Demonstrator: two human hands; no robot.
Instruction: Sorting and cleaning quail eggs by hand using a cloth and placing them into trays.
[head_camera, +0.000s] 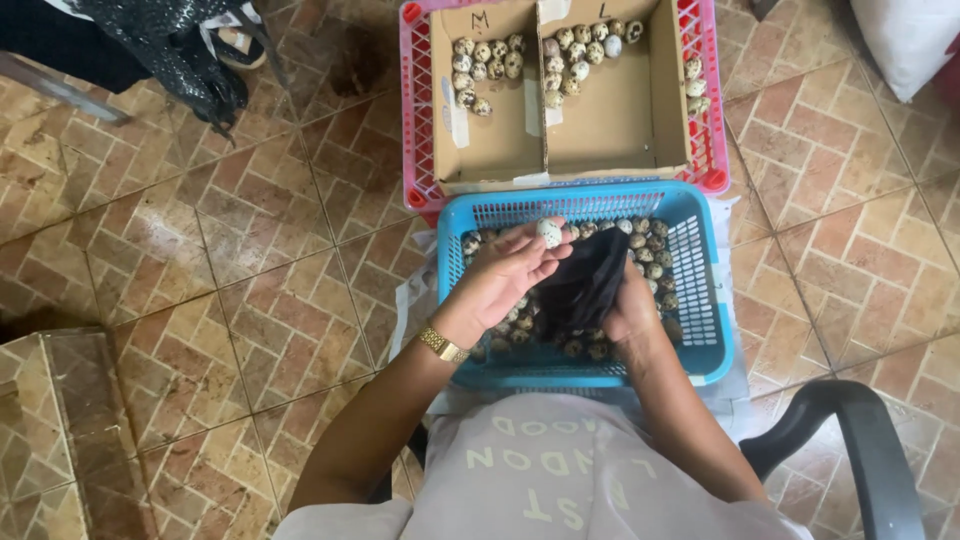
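Over the blue plastic basket (705, 300) at my knees, my left hand (500, 280) pinches one pale speckled quail egg (549, 233) between fingertips and thumb, held just above the basket's far rim. My right hand (632, 305), close beside it, is closed around a dark cloth (585, 285) that drapes down toward the heap of quail eggs (650, 255) filling the basket. A gold wristwatch (443, 345) sits on the left wrist.

Just beyond the basket stands a pink crate (418, 120) carrying two open cardboard boxes: the left box (495, 130) has a small cluster of eggs at its far end, the right box (620, 120) a slightly larger one, and a few loose eggs lie in the crate to the right of both.

Wiping looks to be the work in hand. To do it well, I judge the grip on the egg should stay light, the shell turned slowly against the cloth rather than squeezed, and both hands kept low over the basket so a slip lands softly. A black chair arm (850, 420) curves near my right elbow.
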